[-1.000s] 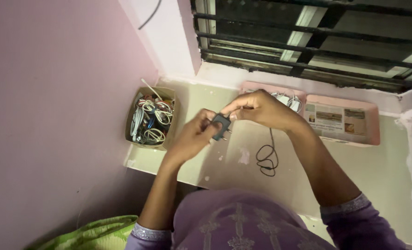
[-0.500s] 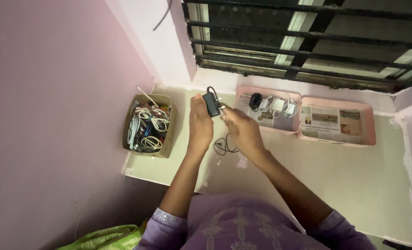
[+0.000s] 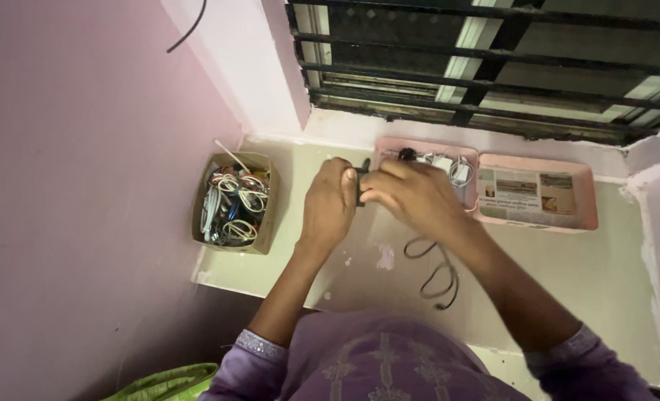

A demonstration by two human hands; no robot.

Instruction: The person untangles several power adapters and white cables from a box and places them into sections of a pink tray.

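Both hands meet over the pale ledge, closed on a small black adapter (image 3: 360, 183): the left hand (image 3: 328, 204) has its fingers curled around the near side of it, and the right hand (image 3: 410, 194) pinches it from the other side with the fingertips bent in, so only a narrow dark strip shows between the knuckles. What can be seen of that strip runs up and down in the view, its upper end pointing toward the window wall (how long the body really is cannot be told, since the hands cover most of it). It looks matte black and blocky. A thin black cable (image 3: 432, 270) trails from under the right wrist and lies on the ledge in loose loops, toward the person's body. Just beyond the hands sits a pink tray (image 3: 466, 160) holding white chargers and dark plugs, and beside it a second pink tray (image 3: 584, 199) lined with newspaper. Well to the left stands a cardboard box (image 3: 265, 223) filled with coiled white and coloured cables. Above the trays is a window with black bars (image 3: 493, 67).
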